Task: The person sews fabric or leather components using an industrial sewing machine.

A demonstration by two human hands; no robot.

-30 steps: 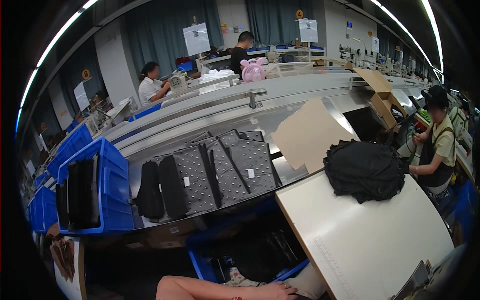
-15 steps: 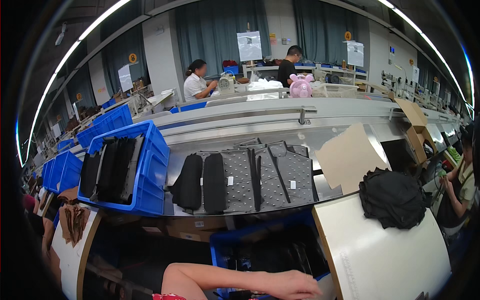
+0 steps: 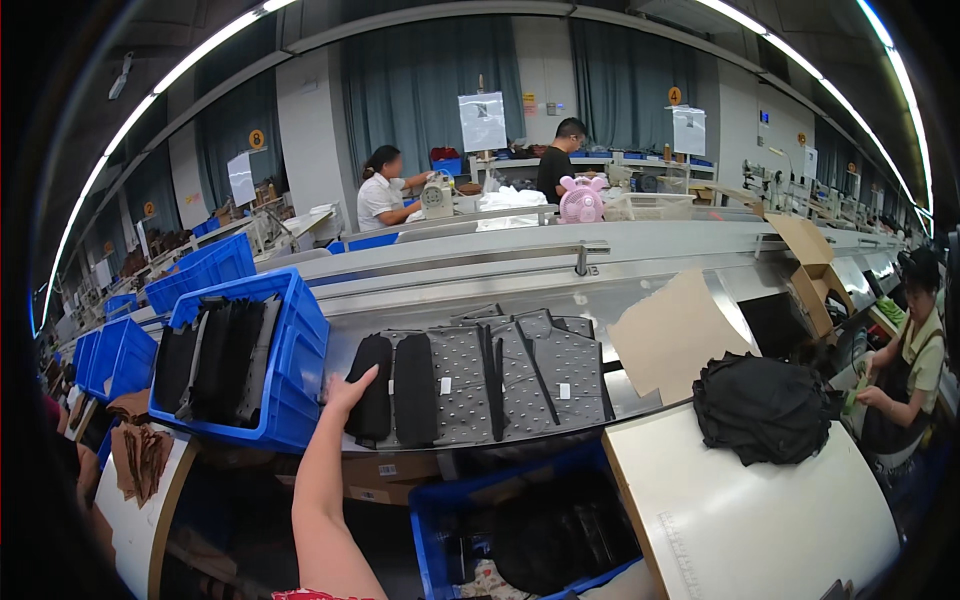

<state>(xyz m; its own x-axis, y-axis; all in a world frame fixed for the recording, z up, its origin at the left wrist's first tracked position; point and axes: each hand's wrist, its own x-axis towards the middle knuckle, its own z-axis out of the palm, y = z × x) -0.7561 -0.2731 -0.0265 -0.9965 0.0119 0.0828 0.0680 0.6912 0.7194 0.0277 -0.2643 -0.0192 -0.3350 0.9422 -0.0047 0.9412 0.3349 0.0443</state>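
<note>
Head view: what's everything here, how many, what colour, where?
Folded bundles: two, black, on metal counter
Dotted cloth pieces: several, grey, right of bundles
Crumpled cloth pile: one, black, on white table
Torn sheet: one, tan, on counter
Layered scraps: several, brown, lower left
Bins: several, blue, mostly left, one below counter
Open box: one, brown, right of sheet
Fan: one, pink, background
People: at least three, assorted clothes, background and right
Left hand: one, bare, against leftmost bundle

I see the worker's left hand [image 3: 346,392] spread at the edge of a black cloth [image 3: 373,400], just beside a blue bin [image 3: 292,395] packed with dark fabric [image 3: 222,355]. Dotted grey cloth [image 3: 463,400] lies rightward; further over, a black bundle [image 3: 762,408] sits on a white table [image 3: 740,530].
</note>
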